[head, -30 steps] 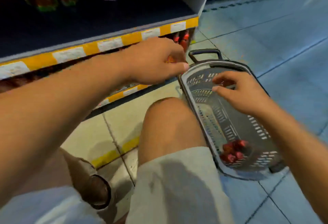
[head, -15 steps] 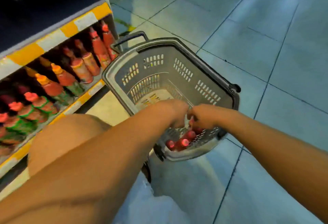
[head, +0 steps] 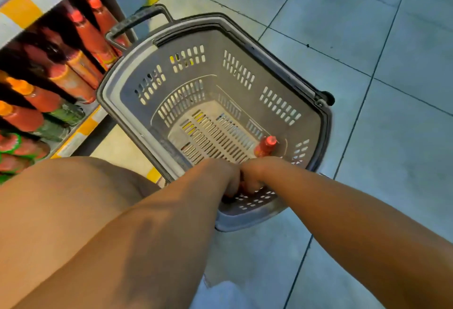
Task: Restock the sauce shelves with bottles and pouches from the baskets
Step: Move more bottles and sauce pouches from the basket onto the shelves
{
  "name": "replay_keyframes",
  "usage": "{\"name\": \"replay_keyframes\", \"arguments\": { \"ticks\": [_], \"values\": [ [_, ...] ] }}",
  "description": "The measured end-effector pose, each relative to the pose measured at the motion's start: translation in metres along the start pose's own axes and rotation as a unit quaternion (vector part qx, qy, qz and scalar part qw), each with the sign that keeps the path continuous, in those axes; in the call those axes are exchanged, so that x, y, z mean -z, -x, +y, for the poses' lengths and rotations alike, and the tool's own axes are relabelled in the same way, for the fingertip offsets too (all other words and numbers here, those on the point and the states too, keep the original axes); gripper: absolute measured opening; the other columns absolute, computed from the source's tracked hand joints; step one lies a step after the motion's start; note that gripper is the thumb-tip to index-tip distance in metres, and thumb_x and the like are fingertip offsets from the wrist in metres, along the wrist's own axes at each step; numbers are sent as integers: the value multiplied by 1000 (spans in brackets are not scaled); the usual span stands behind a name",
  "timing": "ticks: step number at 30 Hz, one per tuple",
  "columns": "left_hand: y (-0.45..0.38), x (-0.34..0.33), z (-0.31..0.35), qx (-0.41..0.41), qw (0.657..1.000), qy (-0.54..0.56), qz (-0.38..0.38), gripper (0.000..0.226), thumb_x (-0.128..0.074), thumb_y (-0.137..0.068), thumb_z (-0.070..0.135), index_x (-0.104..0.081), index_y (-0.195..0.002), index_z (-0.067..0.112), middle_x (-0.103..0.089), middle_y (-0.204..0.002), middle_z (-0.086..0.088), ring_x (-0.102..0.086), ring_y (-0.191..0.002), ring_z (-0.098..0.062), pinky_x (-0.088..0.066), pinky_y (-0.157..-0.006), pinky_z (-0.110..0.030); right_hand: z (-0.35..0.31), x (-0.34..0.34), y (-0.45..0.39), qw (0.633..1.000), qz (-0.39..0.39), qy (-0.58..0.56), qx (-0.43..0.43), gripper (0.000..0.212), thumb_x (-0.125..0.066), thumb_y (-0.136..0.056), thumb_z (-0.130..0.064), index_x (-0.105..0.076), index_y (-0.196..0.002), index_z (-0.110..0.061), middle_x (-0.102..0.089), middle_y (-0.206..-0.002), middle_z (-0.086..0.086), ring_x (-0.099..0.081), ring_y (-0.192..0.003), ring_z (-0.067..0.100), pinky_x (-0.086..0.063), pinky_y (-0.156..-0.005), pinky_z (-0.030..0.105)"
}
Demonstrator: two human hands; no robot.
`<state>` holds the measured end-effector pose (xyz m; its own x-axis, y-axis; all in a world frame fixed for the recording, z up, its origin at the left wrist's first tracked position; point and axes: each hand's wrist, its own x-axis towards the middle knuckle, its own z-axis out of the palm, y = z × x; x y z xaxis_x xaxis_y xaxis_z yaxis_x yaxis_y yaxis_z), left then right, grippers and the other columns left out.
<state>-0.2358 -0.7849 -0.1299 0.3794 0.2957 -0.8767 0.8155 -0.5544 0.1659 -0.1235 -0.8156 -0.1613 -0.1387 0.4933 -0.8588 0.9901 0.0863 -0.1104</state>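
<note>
A red-capped sauce bottle (head: 266,146) stands alone against the right wall of a grey slotted basket (head: 220,39) on the tiled floor (head: 404,137). At the basket's near end the person's left hand (head: 221,176) and right hand (head: 255,174) reach down side by side, knuckles touching, fingers curled around something red that is mostly hidden; what it is cannot be told. The basket's black handle (head: 137,19) sits next to the bottom shelf (head: 81,127), edged in yellow and white, where rows of red sauce bottles (head: 85,36) with red and orange caps stand packed. A bare knee (head: 73,186) rises at lower left.
</note>
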Motion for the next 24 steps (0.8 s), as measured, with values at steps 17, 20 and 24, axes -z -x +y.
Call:
{"name": "replay_keyframes", "arguments": {
  "ticks": [17, 20, 24],
  "values": [
    [-42, -15, -3, -15, 997, -16, -72, 44, -72, -92, 32, -65, -134, 21, -65, -127, -8, -63, -110, -28, -48, -87, -39, 1, 13, -19, 990, -132, -39, -11, 34, -61, -103, -13, -57, -137, -18, -55, -97, 3, -49, -71, 14, -47, -61, 25],
    [-47, -17, -9, -19, 998, -8, -60, 46, -78, -86, 32, -68, -130, 23, -69, -122, -7, -66, -104, -29, -51, -88, -39, 2, 11, -18, 990, -138, -4, 12, 36, -63, -100, -9, -62, -135, -15, -59, -93, 3, -54, -73, 19, -46, -75, 33],
    [-45, -9, -18, -9, 998, 42, -39, 47, -83, -82, 21, -69, -128, 19, -71, -117, -6, -66, -102, -28, -55, -99, -45, 11, 7, -19, 997, -54, -54, 28, 29, -67, -95, -18, -69, -124, -17, -71, -109, 7, -67, -99, 30, -54, -92, 43]
  ]
}}
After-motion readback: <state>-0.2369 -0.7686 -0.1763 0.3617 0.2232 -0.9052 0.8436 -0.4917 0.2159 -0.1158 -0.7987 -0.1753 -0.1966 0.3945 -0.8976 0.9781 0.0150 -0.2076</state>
